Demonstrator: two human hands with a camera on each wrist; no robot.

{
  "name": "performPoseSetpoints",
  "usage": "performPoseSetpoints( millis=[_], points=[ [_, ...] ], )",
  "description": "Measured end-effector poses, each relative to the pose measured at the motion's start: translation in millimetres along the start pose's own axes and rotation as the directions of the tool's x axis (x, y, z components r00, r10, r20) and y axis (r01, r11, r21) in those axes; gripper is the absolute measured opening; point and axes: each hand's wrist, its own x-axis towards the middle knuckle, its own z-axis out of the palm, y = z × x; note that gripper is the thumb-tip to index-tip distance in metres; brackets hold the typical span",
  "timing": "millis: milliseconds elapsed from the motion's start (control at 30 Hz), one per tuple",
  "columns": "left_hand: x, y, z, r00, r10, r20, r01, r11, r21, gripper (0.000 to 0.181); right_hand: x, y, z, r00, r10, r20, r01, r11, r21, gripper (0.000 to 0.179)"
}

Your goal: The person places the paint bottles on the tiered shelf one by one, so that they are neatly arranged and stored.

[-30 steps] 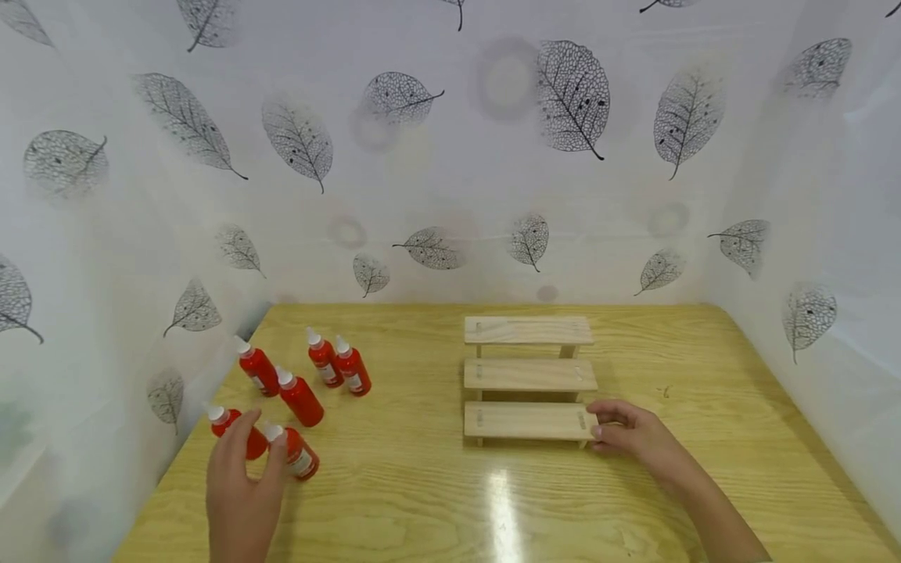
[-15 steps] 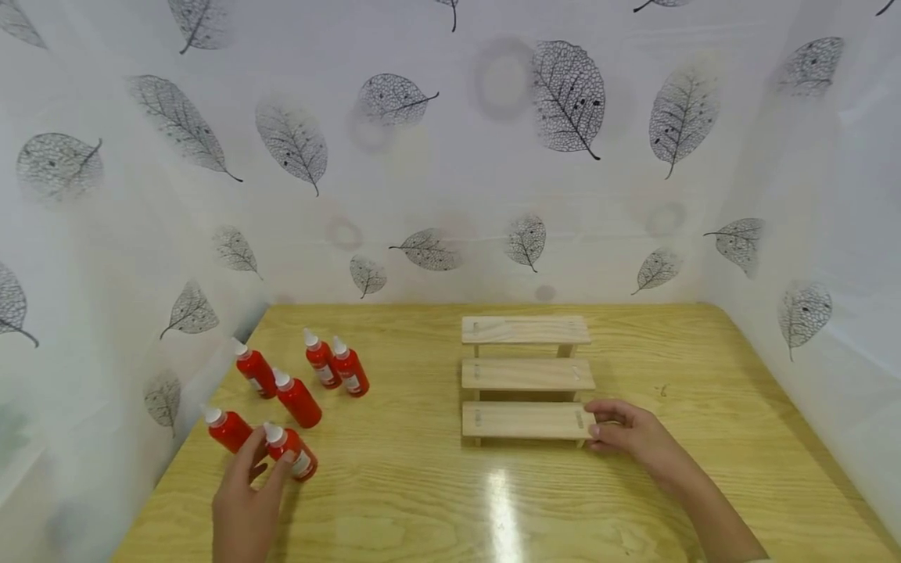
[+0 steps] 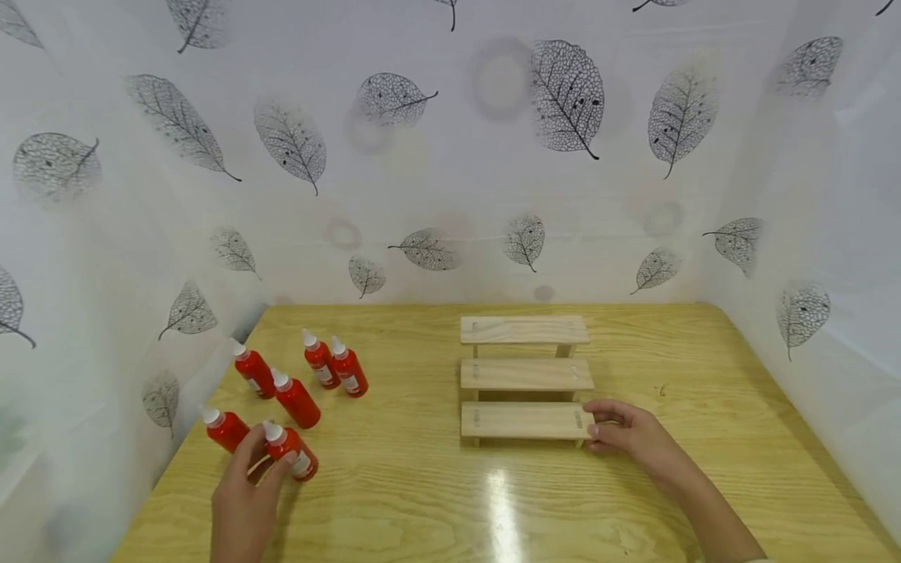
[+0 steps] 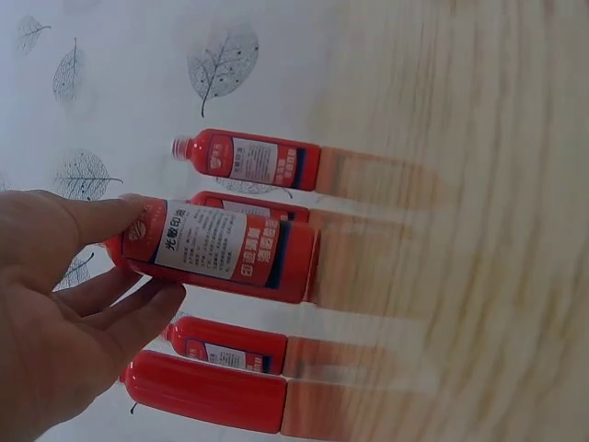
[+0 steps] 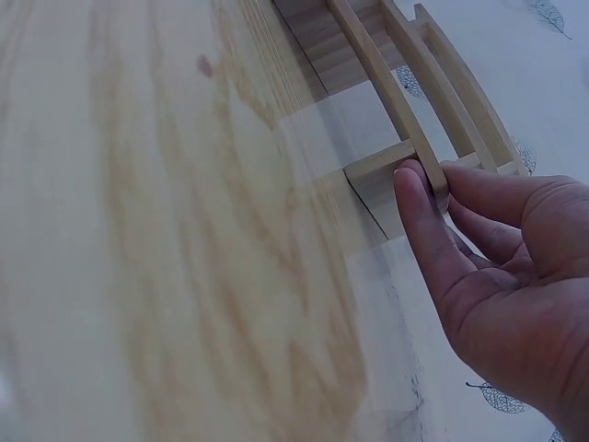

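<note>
My left hand [image 3: 245,493] holds a red plastic squeeze bottle [image 3: 303,463] with a white pointed cap, its thumb and fingers around the upper part. In the left wrist view that bottle [image 4: 216,244] shows a printed label, and its base looks to be at the tabletop. At the centre right stands a three-tier wooden step rack [image 3: 521,421]. The right hand [image 3: 633,436] pinches the right end of its lowest, front board between thumb and fingers. Seen from the right wrist, the board's end [image 5: 428,170] sits between the fingertips.
Several more red bottles stand on the left of the wood-grain table [image 3: 408,500]: one bottle [image 3: 227,430] just left of the held one, another bottle [image 3: 299,403] behind it, and a pair of bottles [image 3: 348,371] farther back. A leaf-print sheet [image 3: 450,180] walls the back and sides.
The left hand has moved slightly right, off the leftmost bottle's front, and its fingers have closed on the front bottle. The right hand stays on the rack's front board.
</note>
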Motion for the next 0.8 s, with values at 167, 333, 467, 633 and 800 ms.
performPoseSetpoints(
  millis=[167, 333, 467, 633, 800],
  points=[
    [0.8, 5.3, 1.8, 1.0, -0.025, 0.008, 0.025, 0.999, -0.045, 0.066, -0.4, 0, 0, 1.0, 0.007, -0.002, -0.007, 1.0, 0.009, 0.064],
    [3.0, 15.5, 4.2, 0.999, -0.027, 0.031, 0.031, 0.994, -0.107, 0.068, 0.1, 0, 0, 1.0, 0.021, -0.009, -0.021, 1.0, 0.017, 0.065],
    [4.8, 26.2, 5.5, 0.997, 0.004, 0.081, 0.005, 0.993, -0.119, 0.065, 0.1, -1, 1, 1.0, 0.025, -0.013, -0.024, 0.999, 0.021, 0.065],
    [8.0, 40.1, 7.4, 0.987, 0.055, 0.151, -0.039, 0.993, -0.108, 0.064, -0.5, -1, 1, 1.0, 0.021, -0.013, -0.021, 1.0, 0.019, 0.065],
    [11.7, 55.8, 11.9, 0.972, 0.12, 0.205, -0.107, 0.992, -0.07, 0.066, -0.9, -1, 0, 1.0, 0.013, -0.008, -0.013, 1.0, 0.013, 0.065]
  ],
)
